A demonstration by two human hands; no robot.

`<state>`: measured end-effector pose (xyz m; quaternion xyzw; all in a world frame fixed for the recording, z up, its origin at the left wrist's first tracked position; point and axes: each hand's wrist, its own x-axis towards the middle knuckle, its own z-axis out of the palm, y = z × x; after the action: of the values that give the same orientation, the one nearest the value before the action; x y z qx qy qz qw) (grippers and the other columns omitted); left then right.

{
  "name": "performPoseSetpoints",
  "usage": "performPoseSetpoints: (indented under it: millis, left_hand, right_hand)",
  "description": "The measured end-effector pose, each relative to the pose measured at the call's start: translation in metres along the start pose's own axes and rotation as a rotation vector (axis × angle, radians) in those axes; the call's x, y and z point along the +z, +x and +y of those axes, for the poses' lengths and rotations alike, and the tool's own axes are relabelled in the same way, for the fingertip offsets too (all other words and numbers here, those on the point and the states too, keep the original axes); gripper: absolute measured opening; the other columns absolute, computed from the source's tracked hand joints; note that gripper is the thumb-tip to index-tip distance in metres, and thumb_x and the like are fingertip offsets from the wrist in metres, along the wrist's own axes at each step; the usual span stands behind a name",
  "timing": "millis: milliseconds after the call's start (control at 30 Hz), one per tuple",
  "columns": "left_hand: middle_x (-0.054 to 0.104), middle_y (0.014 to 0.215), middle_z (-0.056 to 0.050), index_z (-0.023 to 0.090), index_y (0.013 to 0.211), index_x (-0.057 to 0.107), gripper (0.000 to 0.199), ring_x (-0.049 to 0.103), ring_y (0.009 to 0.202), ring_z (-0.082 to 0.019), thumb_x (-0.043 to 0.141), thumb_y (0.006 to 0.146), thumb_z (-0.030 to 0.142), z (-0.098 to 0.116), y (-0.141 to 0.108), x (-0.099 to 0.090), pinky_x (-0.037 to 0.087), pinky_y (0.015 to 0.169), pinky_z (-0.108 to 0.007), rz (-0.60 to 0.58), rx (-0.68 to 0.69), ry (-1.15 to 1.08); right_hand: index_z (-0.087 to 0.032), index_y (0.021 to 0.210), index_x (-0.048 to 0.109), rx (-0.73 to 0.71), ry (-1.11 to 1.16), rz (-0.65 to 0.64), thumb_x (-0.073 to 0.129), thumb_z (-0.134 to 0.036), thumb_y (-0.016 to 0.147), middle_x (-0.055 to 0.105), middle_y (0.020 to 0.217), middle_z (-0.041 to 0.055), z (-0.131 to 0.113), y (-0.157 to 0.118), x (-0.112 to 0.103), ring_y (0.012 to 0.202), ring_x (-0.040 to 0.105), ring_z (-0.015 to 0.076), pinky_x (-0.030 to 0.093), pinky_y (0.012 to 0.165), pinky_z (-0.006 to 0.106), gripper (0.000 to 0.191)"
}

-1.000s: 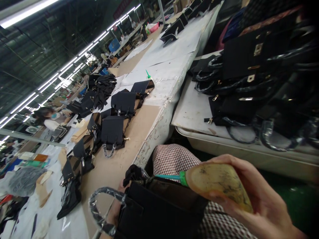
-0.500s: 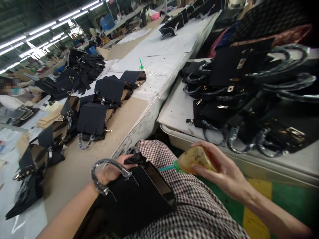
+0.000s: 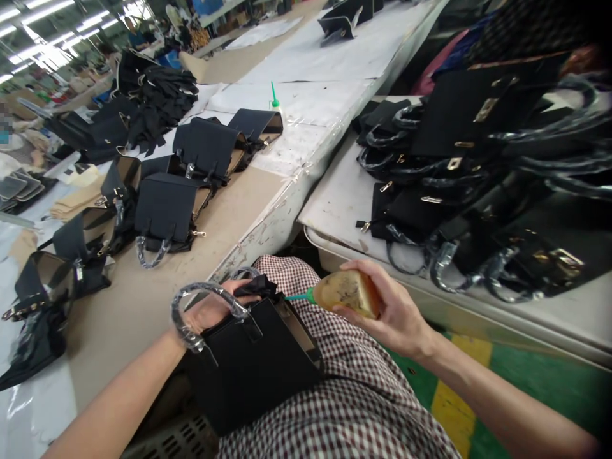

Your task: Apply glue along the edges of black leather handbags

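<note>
On my lap rests a black handbag [image 3: 258, 363] with a clear-wrapped handle [image 3: 205, 290] arching over my left wrist. My left hand [image 3: 215, 306] is closed on the bag's black top edge, where loose black material [image 3: 255, 287] bunches up; some of its fingers are hidden. My right hand [image 3: 392, 306] grips a squeeze bottle [image 3: 347, 293] of yellowish liquid, tilted on its side. The bottle's thin green nozzle [image 3: 297, 296] points left, its tip right at the bunched material; whether it touches, I cannot tell.
Several black bags [image 3: 165, 207] stand on the long table [image 3: 248, 210] at left, near another green-tipped bottle [image 3: 274, 99]. A second table [image 3: 329, 191] at right carries a heap of finished black bags [image 3: 454, 166]. A slotted crate [image 3: 176, 440] is below.
My right hand has brought the bottle leftward, so its nozzle tip now reaches the bag's top edge. My left hand keeps its hold. The view has shifted slightly downward.
</note>
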<state>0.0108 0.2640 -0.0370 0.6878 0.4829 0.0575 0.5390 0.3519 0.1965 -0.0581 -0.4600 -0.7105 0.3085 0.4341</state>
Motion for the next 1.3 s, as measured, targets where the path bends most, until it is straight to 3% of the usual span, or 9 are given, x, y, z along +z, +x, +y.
performPoseSetpoints:
  millis: [233,467,867,1033,1167,1300]
  left_hand:
    - [0.073,0.118,-0.006,0.017,0.123,0.068,0.042,0.066,0.109,-0.027,0.067,0.089,0.042,0.006,-0.001,0.005,0.051,0.1,-0.038,-0.018,-0.026,-0.054]
    - [0.073,0.119,-0.005,0.019,0.122,0.07,0.038,0.066,0.109,-0.026,0.068,0.089,0.039,0.005,-0.001,0.007,0.05,0.101,-0.037,-0.01,-0.028,-0.068]
    - [0.074,0.115,-0.005,0.017,0.119,0.071,0.038,0.066,0.108,-0.027,0.067,0.088,0.04,0.011,-0.004,0.011,0.051,0.099,-0.036,0.0,-0.056,-0.05]
    - [0.074,0.118,-0.007,0.018,0.12,0.071,0.04,0.066,0.109,-0.028,0.067,0.087,0.041,0.014,-0.004,0.012,0.049,0.102,-0.039,-0.002,-0.049,-0.014]
    - [0.074,0.117,-0.006,0.019,0.12,0.071,0.04,0.066,0.11,-0.029,0.068,0.086,0.04,0.016,-0.003,0.013,0.05,0.101,-0.037,0.004,-0.054,-0.024]
    - [0.074,0.117,-0.005,0.019,0.12,0.07,0.039,0.065,0.111,-0.028,0.068,0.087,0.04,0.015,-0.004,0.013,0.049,0.102,-0.035,-0.003,-0.048,-0.046]
  right_hand:
    - [-0.026,0.129,0.045,-0.002,-0.057,-0.145,0.071,-0.037,0.088,0.06,0.12,0.0092,-0.001,-0.006,-0.009,0.104,0.063,0.0258,0.053,0.088,0.035,0.049]
    - [-0.028,0.128,0.044,0.113,-0.047,-0.301,0.069,-0.041,0.09,0.059,0.118,0.0065,0.002,-0.016,-0.01,0.097,0.062,0.0226,0.053,0.083,0.035,0.048]
    - [-0.025,0.117,0.05,0.205,-0.082,-0.403,0.071,-0.04,0.087,0.064,0.105,0.004,0.003,-0.022,-0.013,0.085,0.062,0.0204,0.052,0.075,0.035,0.04]
    - [-0.024,0.117,0.052,0.221,-0.049,-0.22,0.072,-0.041,0.084,0.067,0.101,0.0048,0.002,-0.022,-0.016,0.081,0.065,0.0215,0.054,0.07,0.034,0.042]
    - [-0.023,0.123,0.05,0.135,-0.026,-0.014,0.074,-0.043,0.083,0.066,0.109,0.008,-0.001,-0.02,-0.012,0.09,0.067,0.025,0.056,0.078,0.037,0.05]
    - [-0.024,0.127,0.048,-0.012,-0.009,0.025,0.076,-0.04,0.084,0.064,0.113,0.0088,-0.004,-0.017,-0.004,0.097,0.065,0.0258,0.056,0.085,0.037,0.054]
